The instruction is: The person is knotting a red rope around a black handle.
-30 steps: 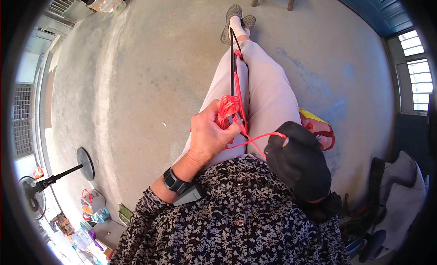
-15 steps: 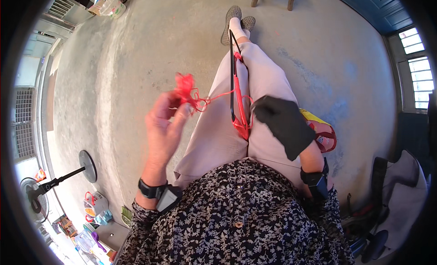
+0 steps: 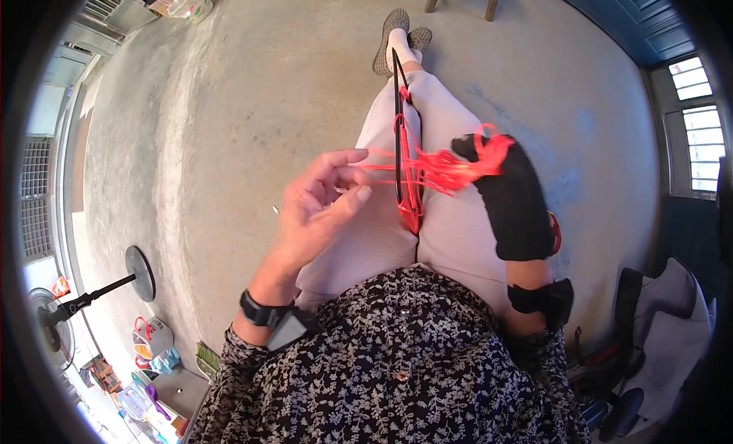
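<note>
A loose bundle of red cord (image 3: pixel 450 171) stretches across above my thighs. My right hand (image 3: pixel 518 203), in a black glove, is closed on the bundle's right end, and loops stick out over its fingers. My bare left hand (image 3: pixel 313 211) is at the other end, fingers curved and thumb apart, with thin red strands reaching its fingertips; no firm grip shows. Below the bundle, a narrow black frame (image 3: pixel 398 131) lies lengthwise along my legs. Red cord is wound round its near part, down to a red tip (image 3: pixel 412 221) between my thighs.
A red package (image 3: pixel 555 234) shows partly behind my right wrist. On the left of the concrete floor are a fan (image 3: pixel 57 318), a round black base (image 3: pixel 140 273) and a white bucket (image 3: pixel 155 335). Stool legs (image 3: pixel 492 3) stand at the far end; a grey padded seat (image 3: pixel 676 322) is at right.
The red bundle has passed from my left hand to my gloved right hand, crossing over the frame. My left hand has moved right, its fingers loosened.
</note>
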Motion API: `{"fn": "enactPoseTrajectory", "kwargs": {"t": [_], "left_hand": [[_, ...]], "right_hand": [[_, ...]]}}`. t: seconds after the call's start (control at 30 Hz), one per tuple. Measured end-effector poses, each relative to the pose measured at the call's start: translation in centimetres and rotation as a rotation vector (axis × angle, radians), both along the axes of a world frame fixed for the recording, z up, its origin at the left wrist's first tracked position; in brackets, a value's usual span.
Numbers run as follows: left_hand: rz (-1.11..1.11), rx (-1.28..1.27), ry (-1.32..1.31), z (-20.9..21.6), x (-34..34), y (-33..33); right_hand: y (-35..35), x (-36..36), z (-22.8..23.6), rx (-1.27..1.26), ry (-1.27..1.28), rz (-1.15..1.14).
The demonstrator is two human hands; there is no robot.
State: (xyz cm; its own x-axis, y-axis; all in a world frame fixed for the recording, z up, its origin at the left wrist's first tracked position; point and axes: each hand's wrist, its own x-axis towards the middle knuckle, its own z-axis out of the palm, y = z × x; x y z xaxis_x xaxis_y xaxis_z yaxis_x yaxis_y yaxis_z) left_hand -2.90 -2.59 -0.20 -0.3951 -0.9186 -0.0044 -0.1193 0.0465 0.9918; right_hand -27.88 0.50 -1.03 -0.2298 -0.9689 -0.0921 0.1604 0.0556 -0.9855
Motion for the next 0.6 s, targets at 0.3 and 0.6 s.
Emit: {"fn": "enactPoseTrajectory", "kwargs": {"t": [0.3, 0.6], "left_hand": [[-0.324, 0.840, 0.883, 1.8, -3.7, 2.0], [0.137, 1.040, 1.024, -0.5, 2.6, 2.9]], "right_hand": [[5.4, 0.3, 10.2, 0.120, 0.555, 0.237], [5.1, -2.4, 2.4, 0.374, -0.339, -0.070]]}}
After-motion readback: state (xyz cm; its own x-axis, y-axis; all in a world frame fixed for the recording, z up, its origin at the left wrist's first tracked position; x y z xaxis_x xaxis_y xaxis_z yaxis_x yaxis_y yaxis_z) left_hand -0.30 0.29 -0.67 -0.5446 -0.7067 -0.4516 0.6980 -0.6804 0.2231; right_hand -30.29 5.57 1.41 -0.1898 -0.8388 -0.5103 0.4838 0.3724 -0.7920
